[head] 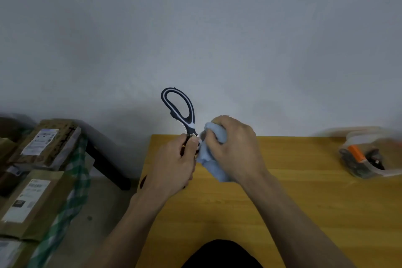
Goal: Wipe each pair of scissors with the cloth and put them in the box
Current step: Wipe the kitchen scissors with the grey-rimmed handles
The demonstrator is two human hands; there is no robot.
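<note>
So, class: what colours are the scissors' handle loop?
Dark navy or black with a white inner band on the scissors' handle loop, clearest in the head view.

left hand [174, 163] grips scissors [181, 111] | right hand [233, 148] grips cloth [214, 159] | above table [304, 191]

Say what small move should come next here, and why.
Probably draw the cloth along the blades: the right hand bunches it at the scissors' pivot, the left hand holds the scissors handle-up, and the box sits far right, so wiping looks unfinished.
</note>
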